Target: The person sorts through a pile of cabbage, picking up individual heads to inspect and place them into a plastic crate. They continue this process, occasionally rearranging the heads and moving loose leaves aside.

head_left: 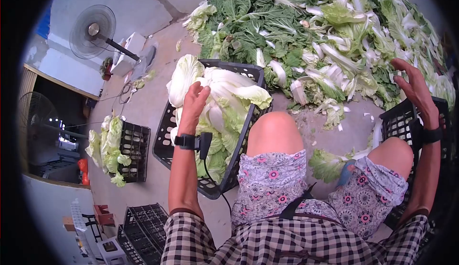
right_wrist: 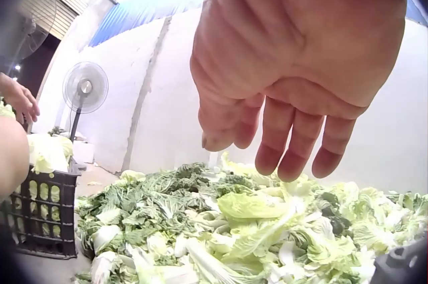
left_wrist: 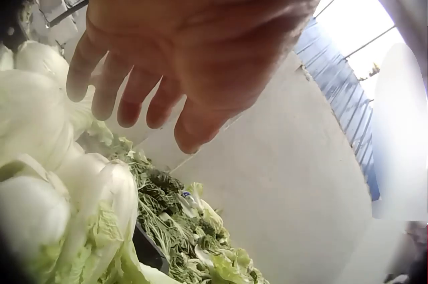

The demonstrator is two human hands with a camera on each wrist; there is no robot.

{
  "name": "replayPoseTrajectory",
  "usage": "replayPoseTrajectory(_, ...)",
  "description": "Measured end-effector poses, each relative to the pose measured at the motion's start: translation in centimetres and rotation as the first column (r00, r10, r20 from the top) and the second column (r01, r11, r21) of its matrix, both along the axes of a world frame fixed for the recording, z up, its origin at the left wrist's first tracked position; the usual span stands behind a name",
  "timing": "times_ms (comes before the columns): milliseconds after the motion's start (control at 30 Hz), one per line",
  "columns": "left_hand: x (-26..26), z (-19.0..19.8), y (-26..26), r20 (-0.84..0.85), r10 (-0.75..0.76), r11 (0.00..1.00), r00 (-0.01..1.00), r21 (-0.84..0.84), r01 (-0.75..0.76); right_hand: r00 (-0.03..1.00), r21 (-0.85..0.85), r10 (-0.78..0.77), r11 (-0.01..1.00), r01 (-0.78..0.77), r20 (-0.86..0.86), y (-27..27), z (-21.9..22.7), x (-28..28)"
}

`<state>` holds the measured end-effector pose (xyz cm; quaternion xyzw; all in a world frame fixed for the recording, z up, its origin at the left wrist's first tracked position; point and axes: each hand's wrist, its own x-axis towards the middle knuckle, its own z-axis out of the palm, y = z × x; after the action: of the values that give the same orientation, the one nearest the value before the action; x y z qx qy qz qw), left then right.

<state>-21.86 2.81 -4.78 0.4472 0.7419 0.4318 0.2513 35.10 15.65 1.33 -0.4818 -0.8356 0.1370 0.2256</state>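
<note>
Cabbages (head_left: 217, 107), pale and leafy (crate-packed), lie under left hand (head_left: 195, 100).

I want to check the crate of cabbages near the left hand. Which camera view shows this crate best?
The head view: the black crate, full of cabbages, shows almost whole, with the left hand on them. The left wrist view shows the cabbages close and only a dark edge. The right wrist view shows one side wall, far left.
</note>
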Motion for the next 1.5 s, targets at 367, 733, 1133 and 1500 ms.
replayPoseTrajectory(367, 3.1, -3.3, 0.7, -0.465, 0.014, 0.984, 0.885, 0.163, 0.070, 0.992, 0.064, 0.128, 0.990, -0.128, 0.016, 1.7, 4.7, -4.6)
replayPoseTrajectory(733, 8.1, 12.2, -1.7, -0.310, -0.006, 0.864, 0.951, 0.478, 0.161, 0.973, 0.010, 0.178, 0.984, -0.178, -0.145, -0.3, 6.7, -9.3)
replayPoseTrajectory(1133, 23.1, 13.9, 0.8, -0.237, -0.538, 0.499, 0.809, 0.684, 0.532, 0.760, -0.059, 0.440, 0.847, -0.528, -0.479, -4.3, 5.1, -14.0)
replayPoseTrajectory(1500, 23.7, 8.3, 1.6, 0.522, -0.614, 0.768, 0.593, 0.568, 0.295, 0.717, -0.047, 0.383, 0.865, -0.500, -0.583, -4.1, 4.0, -13.8)
